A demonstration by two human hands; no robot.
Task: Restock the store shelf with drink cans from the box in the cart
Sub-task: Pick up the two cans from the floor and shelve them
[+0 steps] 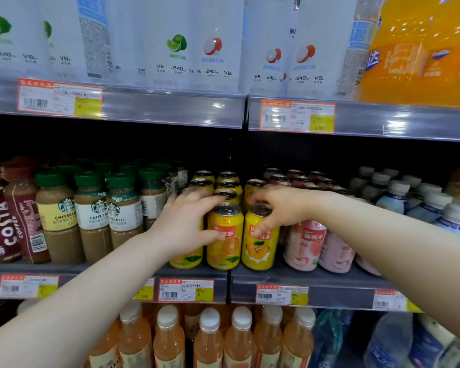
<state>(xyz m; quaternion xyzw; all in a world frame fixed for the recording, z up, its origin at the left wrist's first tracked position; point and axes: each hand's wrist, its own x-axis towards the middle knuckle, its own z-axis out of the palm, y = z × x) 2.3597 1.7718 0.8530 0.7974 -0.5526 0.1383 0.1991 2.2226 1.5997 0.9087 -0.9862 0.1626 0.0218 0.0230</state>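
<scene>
Several yellow orange-drink cans stand in rows on the middle shelf (290,277). My left hand (186,221) wraps round the front can of the left row (186,258), mostly hiding it, with its thumb lying against the middle front can (225,240). My right hand (279,208) grips the right front can (259,248) from the right side, fingers over its top and thumb on its label. More yellow cans (227,181) line up behind. The box and the cart are out of view.
Coffee bottles (96,216) stand left of the cans, pink peach cans (306,245) and white-capped bottles (409,197) to the right. The shelf above (170,104) holds tall white bottles and an orange one. Below stand peach-coloured bottles (207,338).
</scene>
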